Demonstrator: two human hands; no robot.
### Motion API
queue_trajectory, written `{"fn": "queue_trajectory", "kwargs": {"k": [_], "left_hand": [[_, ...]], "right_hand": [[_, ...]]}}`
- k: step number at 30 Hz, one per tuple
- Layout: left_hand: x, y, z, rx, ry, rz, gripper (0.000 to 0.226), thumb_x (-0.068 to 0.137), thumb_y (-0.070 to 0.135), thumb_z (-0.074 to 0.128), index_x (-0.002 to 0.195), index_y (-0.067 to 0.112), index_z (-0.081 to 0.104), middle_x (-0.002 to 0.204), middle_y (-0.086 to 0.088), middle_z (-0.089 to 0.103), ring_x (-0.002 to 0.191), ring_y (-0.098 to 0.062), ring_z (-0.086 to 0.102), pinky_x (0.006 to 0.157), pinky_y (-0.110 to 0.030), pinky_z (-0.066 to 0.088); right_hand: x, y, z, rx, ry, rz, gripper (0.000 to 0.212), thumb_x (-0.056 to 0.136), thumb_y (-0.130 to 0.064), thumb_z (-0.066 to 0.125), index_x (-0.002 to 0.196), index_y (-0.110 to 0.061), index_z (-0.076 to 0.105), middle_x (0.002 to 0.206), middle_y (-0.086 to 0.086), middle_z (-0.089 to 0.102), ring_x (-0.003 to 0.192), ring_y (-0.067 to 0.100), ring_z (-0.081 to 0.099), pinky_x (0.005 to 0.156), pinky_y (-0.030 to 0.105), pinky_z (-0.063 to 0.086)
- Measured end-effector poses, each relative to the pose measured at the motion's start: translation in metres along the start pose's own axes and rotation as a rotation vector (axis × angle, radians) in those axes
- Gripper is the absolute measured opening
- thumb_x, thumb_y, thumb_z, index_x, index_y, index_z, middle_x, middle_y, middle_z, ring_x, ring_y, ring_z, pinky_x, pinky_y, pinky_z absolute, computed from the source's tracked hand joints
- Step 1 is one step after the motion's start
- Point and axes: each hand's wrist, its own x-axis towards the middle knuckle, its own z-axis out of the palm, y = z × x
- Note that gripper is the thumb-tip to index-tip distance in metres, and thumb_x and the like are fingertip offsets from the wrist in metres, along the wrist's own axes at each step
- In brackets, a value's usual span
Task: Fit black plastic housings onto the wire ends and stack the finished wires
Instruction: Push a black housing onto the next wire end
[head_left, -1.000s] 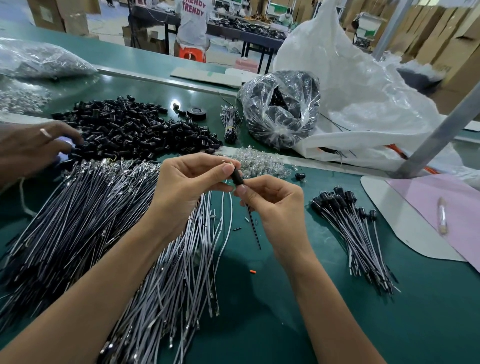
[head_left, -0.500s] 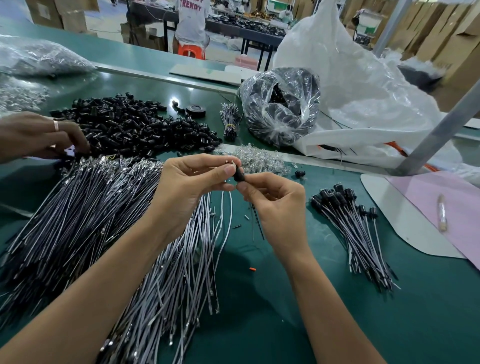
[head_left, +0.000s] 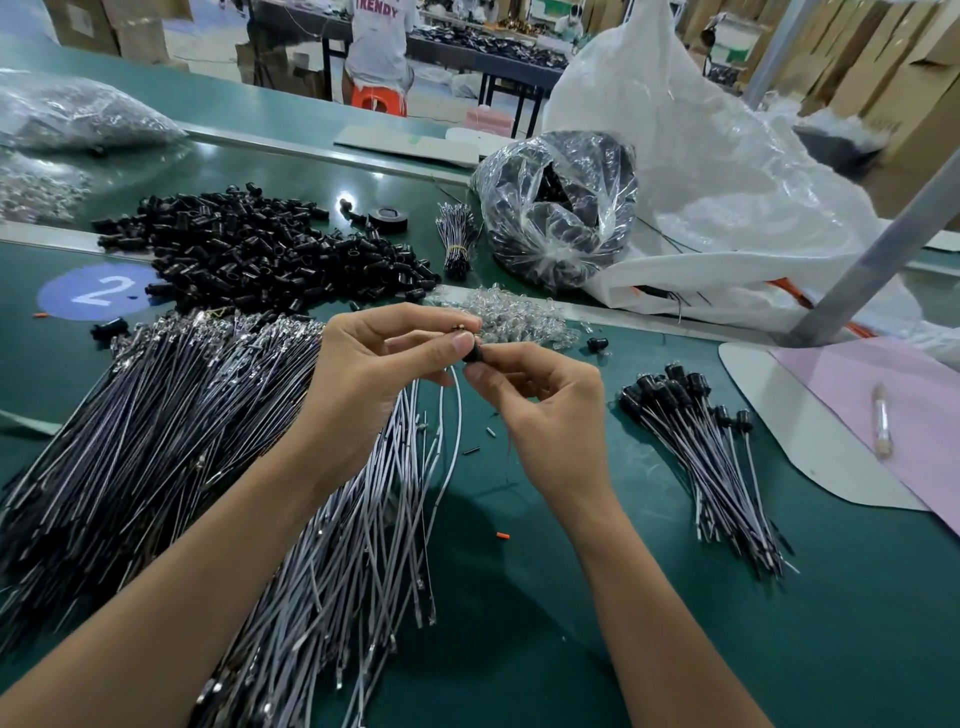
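My left hand (head_left: 374, 379) pinches the metal end of a wire between thumb and forefinger, above the green table. My right hand (head_left: 540, 410) pinches a small black housing (head_left: 474, 355) just below that wire end; the wire itself is mostly hidden behind my right hand. A heap of loose black housings (head_left: 260, 254) lies at the back left. A wide spread of bare grey and black wires (head_left: 171, 436) covers the table under my left forearm. A small stack of finished wires (head_left: 711, 447) with black housings lies to the right of my right hand.
A pile of clear small parts (head_left: 514, 314) sits just behind my hands, one stray housing (head_left: 597, 343) beside it. A clear bag of black parts (head_left: 561, 208), a big white bag (head_left: 727, 171), a slanted metal post (head_left: 878, 249), a pink sheet (head_left: 893, 415) and a blue "2" sticker (head_left: 98, 291) surround them.
Another person's hand at the far left, seen by the housing heap earlier, has gone from view. My hands stay together, with the housing worked onto the wire end.
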Motion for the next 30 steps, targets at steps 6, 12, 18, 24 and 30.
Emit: {"fn": "queue_trajectory", "kwargs": {"k": [6,12,18,24,30], "left_hand": [[-0.0005,-0.001,0.0012,0.013,0.021,0.032,0.013,0.072,0.014,0.073,0.083,0.017,0.079,0.091,-0.006,0.076,0.081,-0.017,0.068,0.063,-0.023,0.053],[0.0002,-0.001,0.0006,-0.047,0.005,-0.023,0.018,0.069,0.014,0.078,0.086,0.013,0.079,0.089,-0.008,0.076,0.081,-0.018,0.069,0.063,-0.022,0.055],[0.0007,-0.0002,-0.0015,-0.05,0.021,-0.002,0.019,0.067,0.016,0.081,0.084,0.009,0.077,0.089,-0.011,0.075,0.08,-0.021,0.069,0.061,-0.025,0.056],[-0.0003,-0.0013,0.0011,0.036,0.033,0.034,0.017,0.071,0.013,0.075,0.085,0.003,0.072,0.085,-0.008,0.075,0.079,-0.022,0.07,0.061,-0.026,0.056],[-0.0005,-0.0015,-0.0001,0.05,0.034,0.032,0.015,0.071,0.01,0.074,0.084,0.002,0.071,0.086,-0.009,0.075,0.078,-0.021,0.071,0.061,-0.024,0.055]], "right_hand": [[0.0,0.0027,0.001,0.003,0.008,-0.016,0.013,0.082,-0.005,0.076,0.089,-0.016,0.078,0.078,-0.003,0.075,0.073,0.02,0.068,0.072,0.037,0.055],[0.0008,0.0046,0.0011,0.039,0.024,0.0,0.013,0.081,-0.001,0.076,0.088,-0.012,0.077,0.078,0.003,0.075,0.07,0.024,0.066,0.071,0.037,0.053],[0.0009,0.0037,-0.0002,0.078,0.009,0.024,0.01,0.081,-0.001,0.076,0.09,-0.006,0.077,0.078,0.008,0.074,0.067,0.023,0.061,0.066,0.036,0.051],[0.0002,0.0026,-0.0007,0.072,0.006,0.025,0.012,0.081,-0.002,0.076,0.088,-0.012,0.077,0.079,0.009,0.074,0.075,0.036,0.065,0.072,0.049,0.054],[0.0005,0.0023,-0.0005,0.074,-0.007,0.042,0.015,0.081,-0.002,0.076,0.088,-0.015,0.077,0.081,0.01,0.074,0.08,0.04,0.066,0.074,0.055,0.053]]}}
